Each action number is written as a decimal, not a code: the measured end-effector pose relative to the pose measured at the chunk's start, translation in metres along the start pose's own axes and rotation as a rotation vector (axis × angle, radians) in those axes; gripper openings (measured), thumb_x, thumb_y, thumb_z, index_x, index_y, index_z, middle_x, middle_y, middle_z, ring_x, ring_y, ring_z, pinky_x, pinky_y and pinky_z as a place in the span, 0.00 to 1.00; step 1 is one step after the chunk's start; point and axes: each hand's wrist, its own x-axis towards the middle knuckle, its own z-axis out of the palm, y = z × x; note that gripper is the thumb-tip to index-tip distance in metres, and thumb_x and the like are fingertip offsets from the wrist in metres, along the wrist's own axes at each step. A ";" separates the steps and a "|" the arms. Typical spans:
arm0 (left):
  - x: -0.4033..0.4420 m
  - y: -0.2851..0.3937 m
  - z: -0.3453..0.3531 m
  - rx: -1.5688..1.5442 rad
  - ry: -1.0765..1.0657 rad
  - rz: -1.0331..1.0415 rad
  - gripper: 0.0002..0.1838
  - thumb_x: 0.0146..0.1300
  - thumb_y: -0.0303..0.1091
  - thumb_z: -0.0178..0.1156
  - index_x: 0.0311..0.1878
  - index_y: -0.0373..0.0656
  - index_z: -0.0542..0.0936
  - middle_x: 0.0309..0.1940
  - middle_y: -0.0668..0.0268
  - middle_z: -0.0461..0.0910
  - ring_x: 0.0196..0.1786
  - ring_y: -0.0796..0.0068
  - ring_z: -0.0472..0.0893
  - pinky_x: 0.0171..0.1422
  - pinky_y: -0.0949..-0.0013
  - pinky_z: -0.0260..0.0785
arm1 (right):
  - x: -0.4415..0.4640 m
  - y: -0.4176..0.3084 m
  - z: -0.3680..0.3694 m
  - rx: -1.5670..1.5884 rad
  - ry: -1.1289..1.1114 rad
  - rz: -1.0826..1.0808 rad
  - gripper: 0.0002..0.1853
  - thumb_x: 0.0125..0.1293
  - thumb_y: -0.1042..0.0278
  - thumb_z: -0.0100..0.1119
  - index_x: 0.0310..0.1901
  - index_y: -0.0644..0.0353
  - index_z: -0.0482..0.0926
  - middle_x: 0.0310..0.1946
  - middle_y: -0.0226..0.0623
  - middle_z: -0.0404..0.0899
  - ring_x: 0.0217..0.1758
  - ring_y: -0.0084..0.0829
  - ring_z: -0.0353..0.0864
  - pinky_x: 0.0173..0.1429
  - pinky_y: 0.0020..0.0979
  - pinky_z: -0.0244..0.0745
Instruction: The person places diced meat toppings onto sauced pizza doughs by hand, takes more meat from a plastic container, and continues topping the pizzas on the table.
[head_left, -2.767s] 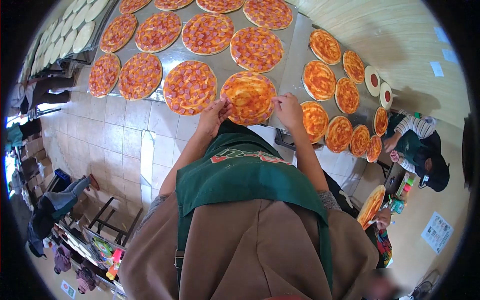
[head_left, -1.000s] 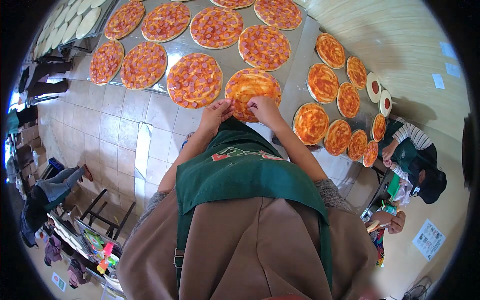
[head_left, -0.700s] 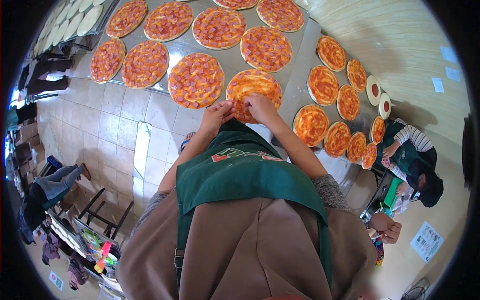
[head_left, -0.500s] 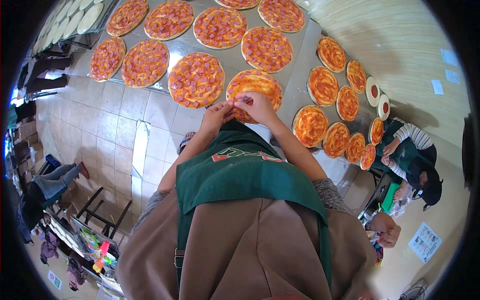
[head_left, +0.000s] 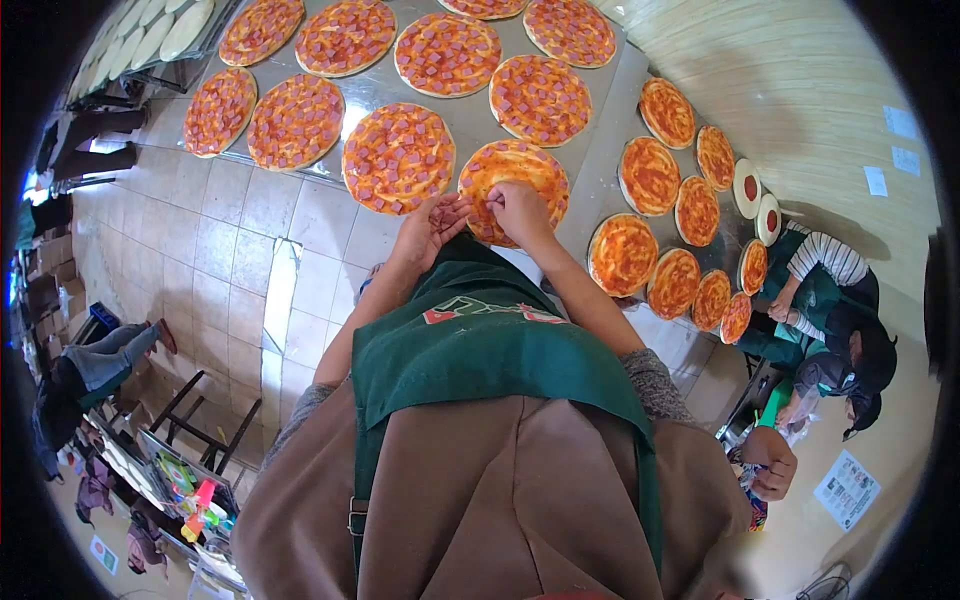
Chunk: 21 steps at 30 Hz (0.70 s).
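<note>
Directly ahead lies a pizza (head_left: 515,165) with orange-red sauce and ham cubes mostly along its edge. Over its lower part is my right hand (head_left: 522,210), fingers curled closed; whatever they pinch is hidden. My left hand (head_left: 432,228) is beside it at the pizza's lower left edge, palm turned up with fingers loosely spread. Whether small ham pieces lie in that palm is too fine to tell. Just left of it sits another pizza (head_left: 398,160), covered all over with ham cubes.
Several ham-topped pizzas (head_left: 345,38) fill the metal table (head_left: 440,118). Sauced bases (head_left: 622,255) stand at the right, near two people in green aprons (head_left: 825,280). Pale dough rounds (head_left: 185,30) lie on a rack at upper left. Tiled floor (head_left: 225,210) shows below the table.
My hands have moved apart: the right has gone slightly right with fingers curled, the left has opened palm up. At the right, a second person has come into clearer view.
</note>
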 end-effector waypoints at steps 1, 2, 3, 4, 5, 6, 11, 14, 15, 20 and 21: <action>-0.001 0.001 0.001 -0.013 -0.013 -0.001 0.22 0.73 0.42 0.41 0.57 0.33 0.70 0.52 0.55 0.77 0.54 0.69 0.78 0.60 0.68 0.71 | 0.002 -0.003 -0.001 -0.036 0.052 -0.068 0.05 0.54 0.68 0.62 0.32 0.58 0.82 0.29 0.40 0.80 0.36 0.44 0.79 0.41 0.41 0.74; -0.001 0.001 0.002 -0.027 -0.025 -0.001 0.22 0.73 0.42 0.41 0.57 0.33 0.70 0.52 0.55 0.77 0.54 0.69 0.78 0.60 0.68 0.71 | 0.002 -0.006 -0.001 -0.026 0.081 -0.075 0.05 0.54 0.68 0.62 0.31 0.58 0.82 0.29 0.40 0.80 0.37 0.44 0.79 0.42 0.41 0.73; -0.002 0.001 0.003 -0.041 -0.037 -0.002 0.21 0.73 0.41 0.41 0.57 0.33 0.70 0.52 0.55 0.77 0.55 0.68 0.78 0.60 0.67 0.71 | 0.002 -0.015 -0.006 -0.017 0.110 -0.080 0.05 0.54 0.67 0.62 0.31 0.58 0.82 0.29 0.40 0.79 0.37 0.43 0.78 0.42 0.41 0.73; -0.002 0.001 0.005 -0.039 -0.036 0.001 0.21 0.72 0.41 0.41 0.57 0.33 0.70 0.52 0.55 0.78 0.55 0.68 0.78 0.60 0.67 0.71 | 0.001 -0.023 -0.010 -0.009 0.139 -0.085 0.05 0.54 0.67 0.62 0.31 0.58 0.81 0.29 0.41 0.78 0.38 0.43 0.78 0.42 0.42 0.72; -0.003 0.001 0.008 -0.037 -0.037 0.003 0.21 0.72 0.40 0.41 0.57 0.34 0.71 0.52 0.55 0.78 0.54 0.68 0.78 0.60 0.67 0.71 | 0.000 -0.031 -0.013 0.087 0.095 -0.100 0.06 0.54 0.67 0.63 0.31 0.58 0.81 0.29 0.41 0.78 0.37 0.44 0.78 0.41 0.42 0.73; -0.003 0.001 0.009 -0.035 -0.038 0.006 0.21 0.72 0.40 0.41 0.57 0.34 0.71 0.52 0.55 0.78 0.54 0.68 0.78 0.60 0.66 0.70 | -0.001 -0.040 -0.014 0.182 0.052 -0.115 0.06 0.53 0.67 0.63 0.32 0.58 0.81 0.29 0.41 0.78 0.37 0.44 0.78 0.41 0.42 0.73; 0.004 -0.006 0.003 -0.025 -0.071 0.014 0.18 0.72 0.38 0.44 0.53 0.36 0.74 0.46 0.58 0.80 0.50 0.70 0.80 0.59 0.68 0.71 | -0.006 -0.065 -0.020 0.095 0.063 -0.213 0.08 0.54 0.68 0.63 0.34 0.61 0.81 0.30 0.41 0.80 0.36 0.43 0.79 0.41 0.41 0.73; -0.001 -0.003 0.012 -0.017 -0.071 0.040 0.15 0.71 0.36 0.48 0.52 0.37 0.75 0.45 0.60 0.80 0.49 0.71 0.80 0.59 0.68 0.71 | -0.004 -0.060 -0.017 0.227 -0.025 -0.059 0.08 0.54 0.69 0.63 0.35 0.62 0.82 0.31 0.42 0.82 0.34 0.41 0.80 0.40 0.38 0.74; -0.004 -0.002 0.016 -0.016 -0.069 0.049 0.14 0.70 0.35 0.50 0.51 0.37 0.76 0.44 0.61 0.80 0.49 0.71 0.80 0.59 0.69 0.72 | -0.005 -0.057 -0.019 0.271 -0.046 -0.035 0.08 0.55 0.70 0.62 0.36 0.62 0.82 0.31 0.42 0.82 0.34 0.41 0.81 0.39 0.37 0.74; -0.006 -0.001 0.013 0.157 -0.050 0.055 0.13 0.66 0.33 0.57 0.51 0.36 0.76 0.45 0.62 0.80 0.48 0.71 0.81 0.55 0.72 0.74 | -0.007 -0.046 -0.026 0.347 -0.108 -0.018 0.08 0.56 0.71 0.61 0.38 0.63 0.82 0.31 0.43 0.83 0.33 0.38 0.83 0.39 0.33 0.75; -0.007 0.000 0.015 0.184 -0.021 0.057 0.13 0.64 0.31 0.60 0.49 0.35 0.77 0.43 0.61 0.80 0.46 0.71 0.82 0.53 0.73 0.76 | -0.007 -0.044 -0.025 0.361 -0.110 -0.023 0.08 0.56 0.72 0.61 0.37 0.63 0.82 0.31 0.42 0.83 0.34 0.37 0.83 0.39 0.33 0.75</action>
